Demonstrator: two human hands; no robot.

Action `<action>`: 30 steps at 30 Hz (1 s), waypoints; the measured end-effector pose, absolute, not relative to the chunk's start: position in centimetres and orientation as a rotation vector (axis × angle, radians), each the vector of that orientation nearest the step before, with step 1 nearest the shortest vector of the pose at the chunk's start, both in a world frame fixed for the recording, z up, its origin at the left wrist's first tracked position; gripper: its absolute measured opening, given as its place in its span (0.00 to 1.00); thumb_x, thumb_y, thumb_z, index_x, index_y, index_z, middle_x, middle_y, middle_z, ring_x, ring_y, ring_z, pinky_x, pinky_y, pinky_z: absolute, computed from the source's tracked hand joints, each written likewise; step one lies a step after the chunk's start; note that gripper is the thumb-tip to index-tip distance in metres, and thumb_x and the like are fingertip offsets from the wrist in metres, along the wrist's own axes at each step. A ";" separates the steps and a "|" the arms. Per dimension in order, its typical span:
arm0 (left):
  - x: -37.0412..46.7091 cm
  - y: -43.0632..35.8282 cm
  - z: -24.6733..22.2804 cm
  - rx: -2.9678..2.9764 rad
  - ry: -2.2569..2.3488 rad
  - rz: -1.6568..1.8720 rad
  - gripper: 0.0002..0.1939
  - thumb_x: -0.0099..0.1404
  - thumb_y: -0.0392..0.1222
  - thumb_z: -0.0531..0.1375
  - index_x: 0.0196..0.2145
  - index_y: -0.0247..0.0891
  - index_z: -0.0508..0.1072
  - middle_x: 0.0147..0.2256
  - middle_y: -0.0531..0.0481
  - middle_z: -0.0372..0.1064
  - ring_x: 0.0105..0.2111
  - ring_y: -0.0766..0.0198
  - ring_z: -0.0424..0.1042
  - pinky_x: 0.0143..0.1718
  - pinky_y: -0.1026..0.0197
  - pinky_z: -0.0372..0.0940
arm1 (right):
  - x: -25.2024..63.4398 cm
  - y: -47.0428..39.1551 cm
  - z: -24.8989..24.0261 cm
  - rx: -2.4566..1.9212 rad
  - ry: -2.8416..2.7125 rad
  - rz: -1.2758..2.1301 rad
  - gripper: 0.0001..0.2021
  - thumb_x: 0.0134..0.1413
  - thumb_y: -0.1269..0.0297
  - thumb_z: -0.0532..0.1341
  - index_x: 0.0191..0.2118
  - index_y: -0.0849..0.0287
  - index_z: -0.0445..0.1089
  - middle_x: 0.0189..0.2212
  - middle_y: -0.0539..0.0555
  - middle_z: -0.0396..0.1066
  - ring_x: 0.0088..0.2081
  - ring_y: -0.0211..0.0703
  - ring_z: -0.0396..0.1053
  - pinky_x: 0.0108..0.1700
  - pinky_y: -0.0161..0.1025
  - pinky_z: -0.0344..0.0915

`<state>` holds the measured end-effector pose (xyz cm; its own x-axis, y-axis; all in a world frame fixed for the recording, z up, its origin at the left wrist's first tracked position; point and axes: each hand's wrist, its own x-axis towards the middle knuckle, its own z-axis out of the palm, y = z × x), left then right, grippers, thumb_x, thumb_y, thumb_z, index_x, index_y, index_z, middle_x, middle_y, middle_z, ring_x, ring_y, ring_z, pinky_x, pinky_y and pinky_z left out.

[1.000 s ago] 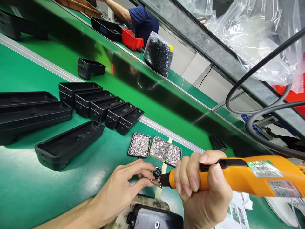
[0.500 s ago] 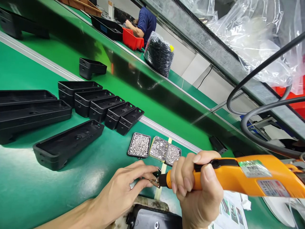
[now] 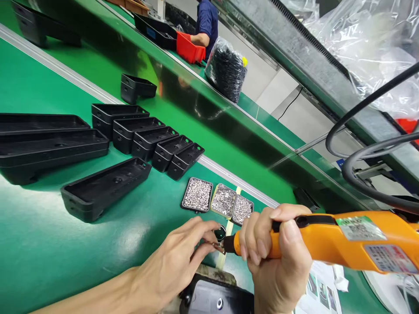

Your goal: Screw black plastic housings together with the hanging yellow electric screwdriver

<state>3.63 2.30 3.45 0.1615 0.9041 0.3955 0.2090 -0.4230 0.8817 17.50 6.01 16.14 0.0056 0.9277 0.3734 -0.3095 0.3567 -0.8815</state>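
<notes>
My right hand (image 3: pixel 278 253) is wrapped round an orange electric screwdriver (image 3: pixel 330 237), its thumb lying along the black lever. The screwdriver's dark nose points left, at the fingertips of my left hand (image 3: pixel 183 248). Those fingers are closed in a pinch on a small metal part (image 3: pixel 218 248) at the driver's tip; its exact kind is too small to tell. Against the same fingertips is a round, shiny dark piece (image 3: pixel 220 233). Below the hands, a black housing (image 3: pixel 222 298) with a metal-ringed hole sits in a worn fixture (image 3: pixel 216 274), partly cut off by the frame.
Small trays of metal hardware (image 3: pixel 197 195) stand just beyond my hands. Several black plastic housings (image 3: pixel 106 187) lie to the left. A conveyor belt (image 3: pixel 196 117) runs behind the bench. Black cable (image 3: pixel 356 170) loops at right, above printed sheets (image 3: pixel 316 288). A co-worker (image 3: pixel 207 26) is across.
The view has shifted slightly, so the bench items appear farther right and a little higher. Both hands stay together at the screwdriver tip, and the round dark piece shows more.
</notes>
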 end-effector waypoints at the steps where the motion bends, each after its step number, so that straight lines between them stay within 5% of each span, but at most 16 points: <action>1: 3.7 2.3 3.4 1.771 1.073 1.298 0.24 0.78 0.27 0.60 0.64 0.52 0.69 0.42 0.61 0.82 0.44 0.66 0.83 0.47 0.64 0.76 | 17.5 6.1 16.1 -0.686 -1.172 1.094 0.07 0.76 0.63 0.64 0.43 0.50 0.80 0.17 0.38 0.58 0.16 0.30 0.52 0.21 0.26 0.67; 8: 3.4 2.4 3.1 1.828 1.040 1.263 0.34 0.76 0.26 0.62 0.71 0.55 0.64 0.47 0.61 0.82 0.49 0.68 0.82 0.52 0.65 0.76 | 17.9 6.2 15.8 -0.686 -1.141 1.055 0.06 0.74 0.63 0.65 0.43 0.51 0.79 0.17 0.38 0.60 0.16 0.30 0.53 0.20 0.27 0.67; 24: 3.2 2.6 3.3 1.826 1.098 1.215 0.30 0.75 0.28 0.65 0.67 0.56 0.68 0.48 0.61 0.81 0.50 0.70 0.85 0.53 0.68 0.77 | 18.0 6.5 15.7 -0.711 -1.129 1.034 0.04 0.72 0.63 0.67 0.41 0.53 0.79 0.18 0.39 0.63 0.15 0.29 0.55 0.18 0.27 0.67; 30: 1.6 2.4 4.5 1.839 1.207 1.235 0.14 0.82 0.42 0.61 0.61 0.53 0.73 0.48 0.56 0.80 0.47 0.65 0.82 0.47 0.63 0.77 | 18.9 7.9 14.8 -0.742 -1.115 0.966 0.06 0.71 0.64 0.69 0.38 0.53 0.77 0.17 0.39 0.63 0.14 0.30 0.55 0.17 0.27 0.66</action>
